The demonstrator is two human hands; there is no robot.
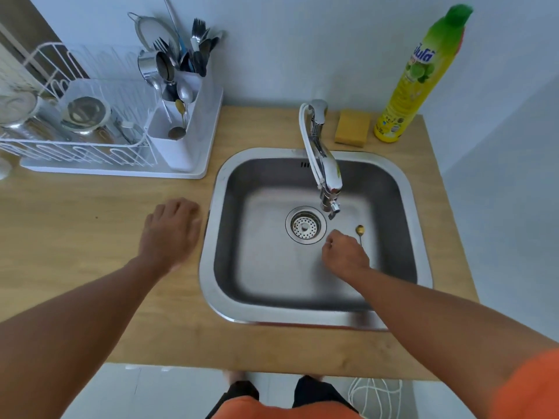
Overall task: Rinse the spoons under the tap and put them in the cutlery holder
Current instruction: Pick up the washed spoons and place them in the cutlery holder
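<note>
Both hands are low over the work. His right hand (344, 255) is down inside the sink (402, 189), knuckles up and fingers curled under; whether it has closed on anything I cannot tell, since the fingertips are hidden beneath the hand. Just beyond it, on the far-right side, a small gold spoon (360, 229) lies on the steel floor of the basin, bowl pointing away, its thin handle running back to the hand's edge. It may be pinched at the tip, or only touched. The left hand (174, 228) rests flat and spread on the wooden table (90, 237), holding nothing, right beside the sink's rim.

Ahead of the right hand hangs the tap (326, 173), with no water visible from it; the drain strainer (305, 225) sits just to that hand's left. Well beyond the left hand stands the white cutlery holder (184, 128), already crowded with forks and spoons, fixed to a dish rack (75, 146).

My worry is the grip: so slim a handle lying flat on wet steel gives little to catch, and it could skid away. Later, the packed holder might snag the spoon going in.
</note>
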